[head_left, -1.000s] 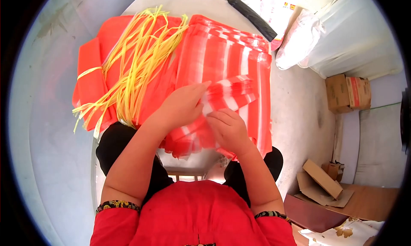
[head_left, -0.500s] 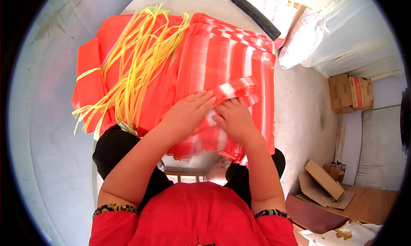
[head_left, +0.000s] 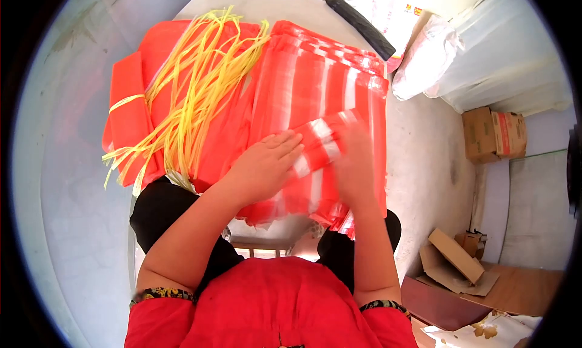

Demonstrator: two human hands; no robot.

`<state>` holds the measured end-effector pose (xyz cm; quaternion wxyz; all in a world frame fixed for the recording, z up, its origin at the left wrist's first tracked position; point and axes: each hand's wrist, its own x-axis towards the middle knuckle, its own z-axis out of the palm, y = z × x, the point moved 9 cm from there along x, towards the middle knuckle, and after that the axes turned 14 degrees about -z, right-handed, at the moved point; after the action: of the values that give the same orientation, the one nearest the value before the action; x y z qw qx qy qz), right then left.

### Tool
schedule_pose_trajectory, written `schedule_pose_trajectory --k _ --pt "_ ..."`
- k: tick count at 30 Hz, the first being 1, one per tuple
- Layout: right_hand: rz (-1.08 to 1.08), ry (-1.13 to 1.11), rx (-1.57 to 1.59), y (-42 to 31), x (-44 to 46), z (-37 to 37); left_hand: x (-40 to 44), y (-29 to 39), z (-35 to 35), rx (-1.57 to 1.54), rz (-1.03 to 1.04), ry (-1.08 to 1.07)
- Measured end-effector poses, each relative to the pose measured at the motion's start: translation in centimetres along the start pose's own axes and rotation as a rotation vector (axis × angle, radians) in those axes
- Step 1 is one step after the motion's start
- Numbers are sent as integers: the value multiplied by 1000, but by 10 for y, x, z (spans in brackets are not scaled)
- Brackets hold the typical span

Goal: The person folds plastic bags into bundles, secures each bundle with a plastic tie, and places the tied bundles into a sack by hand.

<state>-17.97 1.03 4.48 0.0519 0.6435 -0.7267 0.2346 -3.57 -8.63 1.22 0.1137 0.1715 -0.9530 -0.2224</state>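
Observation:
A folded red-and-white striped strip lies slantwise on a stack of red-and-white striped plastic sheets. My left hand rests flat on the strip's lower left end, fingers stretched out. Over the strip's right part is my right hand, smeared by motion, so its fingers cannot be made out. To the left, a bunch of yellow ribbons lies across red sheets. A folded red bundle with a yellow tie round it sits at the far left.
A black rolled object lies at the table's back edge, beside a white plastic bag. On the right are a cardboard box and opened cardboard on a brown surface. My knees are under the near edge.
The strip, loosely held up a second ago, now lies flattened on the stack. My left hand has settled on its left end. My right hand has moved slightly right and up along it.

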Motion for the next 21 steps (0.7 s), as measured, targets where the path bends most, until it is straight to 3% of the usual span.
schedule_pose_trajectory --k 2,5,8,11,14,17,21 --pt "-327 -187 -30 -56 7 25 -2 2 0 30 -4 11" --pt "-221 -249 129 -47 12 47 -5 4 -4 -2 -15 -14" --pt "-141 -233 -128 4 13 48 -10 -1 3 32 -30 -26" --pt "130 -112 -296 35 12 14 -11 -3 4 52 -40 -44" --pt "280 -91 -226 35 -5 -17 -11 -4 1 2 -66 -54" --pt "536 -330 231 6 -27 8 -9 -2 -6 -78 -103 -100" --pt "397 -55 521 -7 -20 23 -12 -4 -11 -394 -177 -189"
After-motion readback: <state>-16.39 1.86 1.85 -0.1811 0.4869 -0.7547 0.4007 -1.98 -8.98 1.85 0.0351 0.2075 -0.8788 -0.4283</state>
